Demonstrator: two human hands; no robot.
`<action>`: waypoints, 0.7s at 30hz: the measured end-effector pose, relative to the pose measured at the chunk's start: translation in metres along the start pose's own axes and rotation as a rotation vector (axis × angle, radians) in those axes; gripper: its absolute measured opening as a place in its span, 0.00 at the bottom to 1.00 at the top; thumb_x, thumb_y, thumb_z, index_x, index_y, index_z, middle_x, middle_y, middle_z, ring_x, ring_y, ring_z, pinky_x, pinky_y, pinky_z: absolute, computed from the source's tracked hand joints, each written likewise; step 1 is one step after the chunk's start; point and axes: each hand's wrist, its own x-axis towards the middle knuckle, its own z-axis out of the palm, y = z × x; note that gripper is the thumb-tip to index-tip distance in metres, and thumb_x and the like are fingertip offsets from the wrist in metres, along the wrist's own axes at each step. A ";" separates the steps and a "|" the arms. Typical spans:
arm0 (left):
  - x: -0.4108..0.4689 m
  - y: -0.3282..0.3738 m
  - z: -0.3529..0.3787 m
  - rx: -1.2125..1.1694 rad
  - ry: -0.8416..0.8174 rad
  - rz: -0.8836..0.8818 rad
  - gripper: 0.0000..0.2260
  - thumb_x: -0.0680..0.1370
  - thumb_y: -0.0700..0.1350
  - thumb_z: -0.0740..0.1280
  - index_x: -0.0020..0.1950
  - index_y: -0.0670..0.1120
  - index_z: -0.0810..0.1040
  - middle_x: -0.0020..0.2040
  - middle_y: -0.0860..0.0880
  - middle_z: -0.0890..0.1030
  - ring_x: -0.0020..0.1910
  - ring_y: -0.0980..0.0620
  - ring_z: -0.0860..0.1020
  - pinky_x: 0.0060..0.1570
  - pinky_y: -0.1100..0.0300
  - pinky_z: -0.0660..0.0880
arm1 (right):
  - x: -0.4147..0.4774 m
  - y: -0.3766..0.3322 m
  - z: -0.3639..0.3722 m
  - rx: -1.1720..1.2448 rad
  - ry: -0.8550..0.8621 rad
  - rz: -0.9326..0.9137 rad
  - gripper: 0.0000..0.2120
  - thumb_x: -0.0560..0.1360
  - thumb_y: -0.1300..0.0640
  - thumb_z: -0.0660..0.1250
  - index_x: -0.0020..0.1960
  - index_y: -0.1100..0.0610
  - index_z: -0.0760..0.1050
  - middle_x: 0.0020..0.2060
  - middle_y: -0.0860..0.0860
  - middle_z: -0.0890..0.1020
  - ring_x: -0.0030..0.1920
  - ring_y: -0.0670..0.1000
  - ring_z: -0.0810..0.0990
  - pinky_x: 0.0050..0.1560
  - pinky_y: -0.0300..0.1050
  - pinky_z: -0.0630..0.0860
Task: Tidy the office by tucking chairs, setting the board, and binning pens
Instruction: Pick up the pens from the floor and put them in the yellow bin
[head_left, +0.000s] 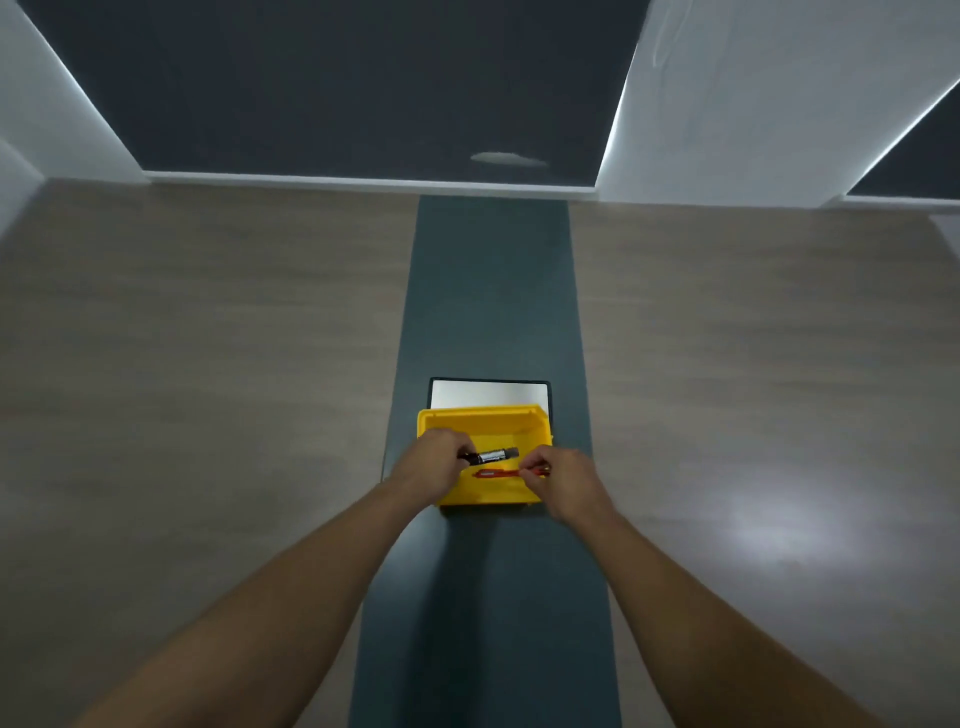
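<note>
A yellow bin (485, 418) stands on the dark centre strip of the table, partly on top of a small whiteboard (488, 393) with a black frame. My left hand (434, 465) is over the bin's left side, fingers closed on the end of a black marker (496, 455) that lies across the bin's inside. My right hand (563, 480) is at the bin's right edge and pinches the end of a red pen (496, 473), which points left just above the bin floor.
The wood-look table (208, 389) spreads wide on both sides of the dark strip (493, 291). Its far edge meets a dark wall with white panels (753, 104) at left and right.
</note>
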 end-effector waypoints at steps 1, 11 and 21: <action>0.011 -0.001 0.004 0.028 -0.023 -0.002 0.09 0.83 0.46 0.69 0.62 0.52 0.85 0.57 0.49 0.86 0.54 0.47 0.82 0.54 0.52 0.81 | 0.007 0.001 0.004 -0.004 -0.021 0.008 0.03 0.78 0.54 0.74 0.51 0.49 0.86 0.46 0.45 0.85 0.46 0.46 0.82 0.49 0.49 0.82; 0.064 -0.013 0.032 0.036 -0.101 -0.030 0.09 0.82 0.43 0.70 0.60 0.52 0.86 0.56 0.47 0.86 0.54 0.46 0.82 0.54 0.51 0.81 | 0.046 0.019 0.044 -0.049 -0.098 0.043 0.04 0.77 0.50 0.74 0.50 0.45 0.86 0.49 0.45 0.87 0.52 0.49 0.84 0.53 0.53 0.84; 0.053 -0.020 0.028 0.006 -0.098 0.009 0.18 0.83 0.45 0.69 0.73 0.48 0.79 0.70 0.45 0.82 0.68 0.43 0.80 0.68 0.50 0.77 | 0.038 0.019 0.047 -0.105 -0.054 0.064 0.10 0.79 0.42 0.70 0.57 0.43 0.85 0.56 0.47 0.85 0.51 0.52 0.83 0.55 0.52 0.82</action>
